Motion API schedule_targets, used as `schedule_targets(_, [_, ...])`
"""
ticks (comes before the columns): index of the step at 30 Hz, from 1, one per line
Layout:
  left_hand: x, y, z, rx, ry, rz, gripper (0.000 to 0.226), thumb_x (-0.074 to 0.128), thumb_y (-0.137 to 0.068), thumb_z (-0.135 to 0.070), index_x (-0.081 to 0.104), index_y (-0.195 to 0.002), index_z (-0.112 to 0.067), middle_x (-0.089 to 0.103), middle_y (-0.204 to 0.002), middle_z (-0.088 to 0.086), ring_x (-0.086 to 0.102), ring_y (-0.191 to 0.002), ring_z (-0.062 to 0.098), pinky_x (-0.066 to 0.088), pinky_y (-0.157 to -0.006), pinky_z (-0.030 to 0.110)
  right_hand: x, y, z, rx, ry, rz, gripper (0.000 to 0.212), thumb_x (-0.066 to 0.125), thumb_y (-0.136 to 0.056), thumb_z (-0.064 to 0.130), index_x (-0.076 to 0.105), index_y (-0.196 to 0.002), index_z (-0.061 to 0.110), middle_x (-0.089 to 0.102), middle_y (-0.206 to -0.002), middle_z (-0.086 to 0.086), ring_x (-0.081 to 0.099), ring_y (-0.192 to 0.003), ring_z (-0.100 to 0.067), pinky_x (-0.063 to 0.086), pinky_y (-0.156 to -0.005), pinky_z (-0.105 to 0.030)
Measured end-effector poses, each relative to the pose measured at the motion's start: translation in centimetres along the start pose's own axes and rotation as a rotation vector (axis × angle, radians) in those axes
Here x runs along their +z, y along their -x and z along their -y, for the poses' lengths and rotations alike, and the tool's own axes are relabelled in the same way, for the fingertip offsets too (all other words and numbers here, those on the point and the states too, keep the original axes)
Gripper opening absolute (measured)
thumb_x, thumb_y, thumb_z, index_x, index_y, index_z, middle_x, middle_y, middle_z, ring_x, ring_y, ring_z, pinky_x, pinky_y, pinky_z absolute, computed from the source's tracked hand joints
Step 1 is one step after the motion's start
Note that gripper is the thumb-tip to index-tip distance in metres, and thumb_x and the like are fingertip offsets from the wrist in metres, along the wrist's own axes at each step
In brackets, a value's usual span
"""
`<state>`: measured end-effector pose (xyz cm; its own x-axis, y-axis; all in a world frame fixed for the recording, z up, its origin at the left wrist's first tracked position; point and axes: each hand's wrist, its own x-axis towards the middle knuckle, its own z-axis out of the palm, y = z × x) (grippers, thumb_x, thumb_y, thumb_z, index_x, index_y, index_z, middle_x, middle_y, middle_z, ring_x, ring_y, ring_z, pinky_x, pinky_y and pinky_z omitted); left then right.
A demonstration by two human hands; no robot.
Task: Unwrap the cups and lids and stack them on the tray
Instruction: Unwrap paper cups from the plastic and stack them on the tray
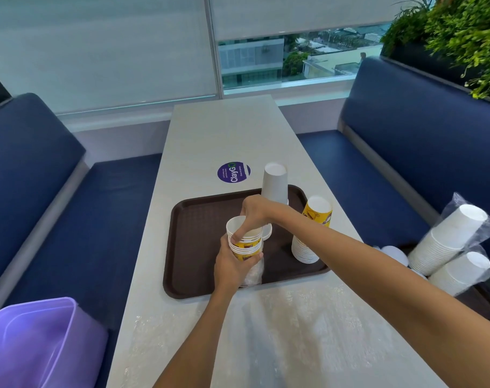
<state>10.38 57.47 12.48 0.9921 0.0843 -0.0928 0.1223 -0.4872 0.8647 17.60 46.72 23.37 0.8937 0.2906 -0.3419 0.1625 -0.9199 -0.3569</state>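
1. The stack of yellow-printed paper cups [245,245], white rims, mouths up, is held just above the near-left part of the tray. Long axis approx. upright, leaning slightly. Upper cups are bare; the clear plastic wrap [253,274] is bunched round the lower end.
2. Hands: the left hand [232,266] grips the stack low down, fingers curled round cups and wrap. The right hand [253,215] reaches across from the right and pinches the top cup's rim.
3. Key relation: the stack sits between the hands, left below and right on top, so any pull runs along the upright axis. Prob. next: cups lift out upward while the left hand strips the wrap down. The right hand is nearer the bare end.
4. The dark brown plastic tray [199,247] lies on the pale surface [224,130]. On it already: a tall grey-white upturned cup stack [274,183] at the far side and a yellow-printed upturned stack [312,233] by the right edge.
5. Further out: bagged white cup stacks [448,236] on the blue bench seat [350,152] to the right, not yet unwrapped; a purple bin [37,340] at lower left.
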Motion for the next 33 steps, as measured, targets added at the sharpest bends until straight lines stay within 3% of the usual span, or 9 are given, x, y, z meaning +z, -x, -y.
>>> schedule_targets(9, [-0.2,-0.2,0.2,0.011,0.044,0.001,0.085,0.082,-0.071,-0.034,0.034,-0.138,-0.017,0.055,-0.132,0.003,0.055,-0.118,0.021,0.045,-0.097,0.03,-2.0,0.9,0.5,-0.039,-0.076,-0.025,0.06,0.069,-0.082,0.044,0.05,-0.129,0.012,0.058,-0.125,-0.004,0.057,-0.111,-0.021,0.049,-0.085,-0.027])
schedule_targets(14, [-0.6,-0.4,0.5,-0.015,0.089,0.006,0.081,0.082,-0.07,-0.031,0.037,-0.135,-0.016,0.055,-0.131,0.002,0.056,-0.116,0.02,0.043,-0.091,0.024,-4.5,2.4,-0.2,-0.012,-0.19,-0.094,0.055,0.065,-0.085,0.042,0.046,-0.129,0.017,0.05,-0.117,0.0,0.049,-0.101,-0.018,0.045,-0.077,-0.025])
schedule_targets(17, [-1.0,-0.2,0.7,-0.024,0.126,-0.007,0.08,0.083,-0.071,-0.028,0.037,-0.135,-0.015,0.057,-0.129,0.003,0.057,-0.114,0.021,0.044,-0.09,0.025,-4.9,3.3,-0.8,0.044,-0.219,0.009,0.058,0.069,-0.083,0.036,0.042,-0.13,0.014,0.048,-0.116,-0.002,0.05,-0.101,-0.021,0.051,-0.069,-0.023])
schedule_targets(21, [-1.0,-0.3,0.7,-0.052,0.124,-0.005,0.082,0.083,-0.07,-0.03,0.036,-0.136,-0.016,0.056,-0.129,0.005,0.056,-0.114,0.023,0.047,-0.095,0.034,-3.4,3.9,-1.1,0.112,-0.186,0.209,0.064,0.071,-0.083,0.033,0.041,-0.134,0.009,0.052,-0.118,-0.006,0.055,-0.1,-0.023,0.053,-0.086,-0.032])
schedule_targets(24, [-1.0,-0.3,0.6,-0.057,0.098,-0.01,0.084,0.083,-0.07,-0.031,0.035,-0.136,-0.016,0.056,-0.13,0.006,0.055,-0.116,0.025,0.048,-0.099,0.039,-2.4,4.2,-1.2,0.107,-0.158,0.241,0.059,0.072,-0.082,0.035,0.049,-0.129,0.009,0.058,-0.117,-0.008,0.058,-0.095,-0.021,0.052,-0.083,-0.028])
schedule_targets(26, [-1.1,-0.3,0.7,-0.042,0.102,-0.009,0.084,0.084,-0.068,-0.031,0.036,-0.136,-0.015,0.056,-0.13,0.006,0.055,-0.116,0.024,0.048,-0.096,0.035,-2.3,4.6,-1.5,0.085,-0.173,0.178,0.05,0.072,-0.081,0.037,0.054,-0.119,0.011,0.06,-0.108,-0.005,0.057,-0.093,-0.019,0.05,-0.074,-0.022])
schedule_targets(28, [-1.2,-0.2,0.7,-0.021,0.117,-0.011,0.084,0.085,-0.067,-0.031,0.038,-0.135,-0.015,0.057,-0.129,0.004,0.056,-0.115,0.023,0.047,-0.092,0.032,-2.8,5.2,-2.1,0.054,-0.248,0.035,0.045,0.073,-0.08,0.037,0.057,-0.115,0.013,0.059,-0.103,-0.001,0.056,-0.094,-0.019,0.048,-0.076,-0.022])
schedule_targets(33, [-0.6,0.0,0.1,-0.009,0.133,0.005,0.085,0.086,-0.067,-0.025,0.037,-0.135,-0.013,0.054,-0.132,0.006,0.052,-0.12,0.025,0.044,-0.098,0.036,-4.4,7.2,-4.5,0.08,-0.597,-0.441,0.064,0.075,-0.079,0.031,0.043,-0.132,0.013,0.053,-0.116,0.001,0.051,-0.102,-0.014,0.044,-0.085,-0.026])
